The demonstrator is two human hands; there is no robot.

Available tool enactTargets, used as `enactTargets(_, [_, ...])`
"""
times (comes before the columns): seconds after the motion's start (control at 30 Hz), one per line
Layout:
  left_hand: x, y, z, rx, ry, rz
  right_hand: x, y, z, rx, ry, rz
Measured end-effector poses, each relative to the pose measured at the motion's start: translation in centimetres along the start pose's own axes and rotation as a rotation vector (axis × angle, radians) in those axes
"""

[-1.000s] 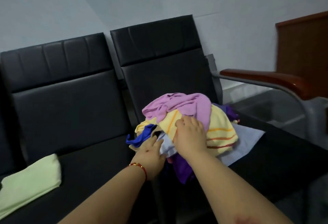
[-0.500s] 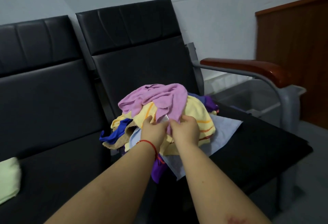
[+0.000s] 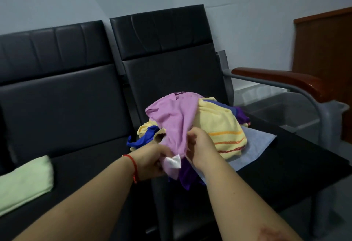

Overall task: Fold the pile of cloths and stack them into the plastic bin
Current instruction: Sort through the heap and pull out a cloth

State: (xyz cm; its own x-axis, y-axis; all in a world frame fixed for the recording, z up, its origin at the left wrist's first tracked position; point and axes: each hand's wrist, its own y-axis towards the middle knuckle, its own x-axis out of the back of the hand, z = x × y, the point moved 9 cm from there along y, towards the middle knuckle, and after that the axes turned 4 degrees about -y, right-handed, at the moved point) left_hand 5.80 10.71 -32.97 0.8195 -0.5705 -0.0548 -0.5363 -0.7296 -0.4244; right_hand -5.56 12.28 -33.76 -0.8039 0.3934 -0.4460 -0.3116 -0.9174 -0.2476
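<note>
Dim, soft, slightly blurred, wide-angle

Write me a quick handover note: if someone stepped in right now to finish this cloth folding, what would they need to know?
Left hand: grips the pink cloth at its lower edge, by the white label.
Right hand: pinches the same cloth beside it.
The pink cloth is not yet free; it drapes over the pile on the right-hand black seat.
Plastic bin: on the floor past the wooden armrest; no cloths visible inside.
Done: one green cloth lies folded on the left seat.
Left: fold the pink cloth and the rest, stack all in the bin.
</note>
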Motion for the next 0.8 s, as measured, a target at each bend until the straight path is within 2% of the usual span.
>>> enactTargets(0.07, [0.1, -1.4, 1.8, 0.122, 0.18, 0.075, -0.2, -0.2, 0.3, 0.041, -0.029, -0.059])
enactTargets(0.13, [1.1, -2.1, 2.7, 0.166, 0.29, 0.048, -0.3, -0.3, 1.0, 0.112, -0.153, -0.113])
enactTargets(0.2, [2.8, -1.8, 2.2, 0.101, 0.17, -0.053, -1.3, -0.6, 0.6, 0.076, -0.247, -0.074])
enactTargets(0.33, [3.8, -1.9, 0.4, -0.042, -0.402, 0.0, -5.8, -2.5, -2.9, -0.081, -0.492, 0.213])
enactTargets(0.37, [4.6, -1.6, 0.4, -0.068, -0.407, -0.047, -6.7, -3.0, -3.8, -0.103, -0.585, 0.253])
enactTargets(0.47, [8.0, -2.4, 0.8, -0.16, -0.257, -0.327, -7.9, -4.5, -5.3, -0.146, -0.785, 0.329])
enactTargets(0.53, [8.8, -3.5, 0.7, -0.194, -0.251, -0.352, -8.1, -5.4, -5.4, -0.184, -0.733, 0.371])
enactTargets(0.6, [9.2, -4.8, 0.5, -0.214, -0.286, -0.297, -9.6, -6.5, -5.5, -0.18, -0.582, 0.303])
enactTargets(0.63, [9.1, -5.9, 0.4, -0.214, -0.302, -0.266, -9.2, -6.1, -4.7, -0.072, -0.526, 0.147])
enactTargets(0.67, [8.9, -6.7, 0.4, -0.209, -0.312, -0.21, -7.8, -5.6, -3.1, 0.09, -0.477, -0.087])
enactTargets(0.7, [8.3, -7.9, 0.6, -0.189, -0.305, -0.143, -7.1, -5.7, -1.9, 0.202, -0.48, -0.232])
enactTargets(0.73, [7.4, -8.8, 0.9, -0.154, -0.283, -0.055, -7.0, -6.1, -1.6, 0.181, -0.485, -0.257])
enactTargets(0.8, [5.4, -10.8, 2.0, -0.057, -0.176, 0.115, -7.5, -6.7, -2.7, -0.02, -0.419, -0.145])
